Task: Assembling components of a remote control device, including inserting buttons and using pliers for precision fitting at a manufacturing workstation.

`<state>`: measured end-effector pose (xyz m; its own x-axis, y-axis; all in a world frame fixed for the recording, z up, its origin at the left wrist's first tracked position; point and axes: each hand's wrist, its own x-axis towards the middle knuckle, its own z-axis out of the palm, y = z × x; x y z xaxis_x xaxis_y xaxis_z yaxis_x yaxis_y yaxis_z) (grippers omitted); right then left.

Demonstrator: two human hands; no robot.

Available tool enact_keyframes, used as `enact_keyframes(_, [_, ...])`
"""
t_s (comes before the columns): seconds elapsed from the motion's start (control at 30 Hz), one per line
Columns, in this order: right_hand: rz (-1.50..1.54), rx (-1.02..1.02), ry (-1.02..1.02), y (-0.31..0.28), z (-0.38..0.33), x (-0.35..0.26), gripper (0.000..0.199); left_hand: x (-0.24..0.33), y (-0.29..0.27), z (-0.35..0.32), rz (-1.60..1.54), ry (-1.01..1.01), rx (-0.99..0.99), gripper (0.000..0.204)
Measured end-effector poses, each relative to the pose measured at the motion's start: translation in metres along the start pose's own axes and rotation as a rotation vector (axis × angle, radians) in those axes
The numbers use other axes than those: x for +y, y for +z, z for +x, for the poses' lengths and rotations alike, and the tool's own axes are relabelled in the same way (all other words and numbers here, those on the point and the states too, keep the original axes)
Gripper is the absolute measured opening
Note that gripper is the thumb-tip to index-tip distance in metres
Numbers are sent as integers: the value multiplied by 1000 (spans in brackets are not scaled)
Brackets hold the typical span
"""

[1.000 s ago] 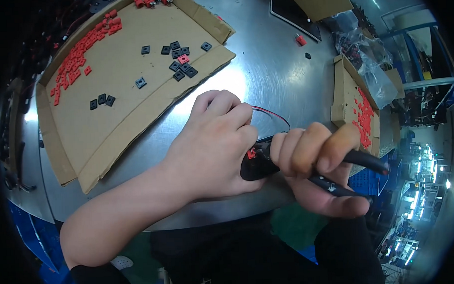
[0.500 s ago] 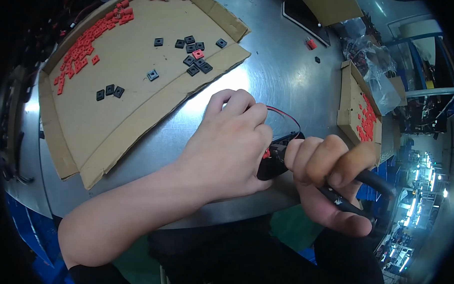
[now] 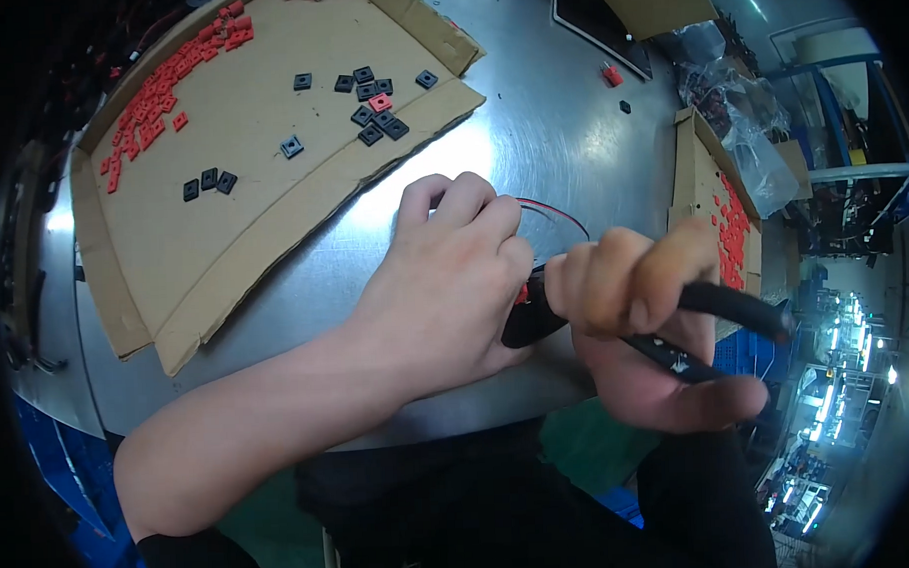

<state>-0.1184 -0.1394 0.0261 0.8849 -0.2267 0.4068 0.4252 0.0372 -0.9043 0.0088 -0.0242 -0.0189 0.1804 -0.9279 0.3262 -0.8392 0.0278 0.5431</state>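
Note:
My left hand (image 3: 449, 279), back upward and fingers curled, is closed around a black part (image 3: 528, 324) with a rounded lower end. A bit of red (image 3: 522, 295) shows beside its fingers, and a thin red and black wire (image 3: 562, 216) loops out beyond it. My right hand (image 3: 640, 303) grips a two-handled tool that looks like pliers, with black handles (image 3: 733, 308) spread somewhat apart, its thumb along the lower one. The tool's head is hidden by my fingers, close against the black part.
A shallow cardboard tray (image 3: 244, 281) at the left holds red pieces (image 3: 158, 104) and several black square pieces (image 3: 384, 116). Another cardboard box (image 3: 686, 166) with red pieces stands right. A dark flat device (image 3: 596, 34), a red plug-like piece (image 3: 611, 74) and plastic bags (image 3: 734, 114) lie farther back.
The whole view has shifted slightly left. My right hand and the pliers have risen and tilted a little, with the handles higher. My left hand keeps its grip.

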Motion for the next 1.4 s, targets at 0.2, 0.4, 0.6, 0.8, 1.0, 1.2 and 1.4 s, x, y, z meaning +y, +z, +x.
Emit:
enact_keyframes(0.2, [-83,131,227,9,-2,-11,72,2,3,-3,49,7,42,39])
enact_keyframes(0.4, [-99,125,18,13,-18,6,70,0,2,-3,74,36,42,43])
enact_keyframes(0.6, [-146,154,-290,21,-32,26,68,-1,6,-2,79,69,68,39])
enact_keyframes(0.8, [-197,154,-248,23,-25,23,60,-5,5,-5,73,107,113,41])
enact_keyframes(1.0, [54,221,-293,7,-20,4,62,0,2,-6,133,113,113,45])
enact_keyframes(1.2, [29,189,-237,6,-21,12,62,0,1,-5,138,100,100,46])
enact_keyframes(1.4, [39,224,-250,8,-19,17,61,-1,2,-5,129,91,91,45])
